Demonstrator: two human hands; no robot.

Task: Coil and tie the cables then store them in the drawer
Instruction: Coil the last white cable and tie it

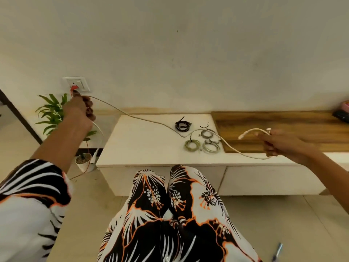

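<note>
Cream-white cable (151, 123) runs lengthwise left to right across the desk (143, 144), your left hand (79, 112) gripping one end, your right hand (279, 144) pinching the other (the nearer to the tied coils (202, 142)), so gather it rightward.

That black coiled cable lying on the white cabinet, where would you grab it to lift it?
Take the black coil from above, pinching across its bundled loops on the near rim. It lies flat on the white cabinet, apart from the grey coils, so that side looks free. The stiff tail sticking up at its far-left would probably give a looser hold.
</note>
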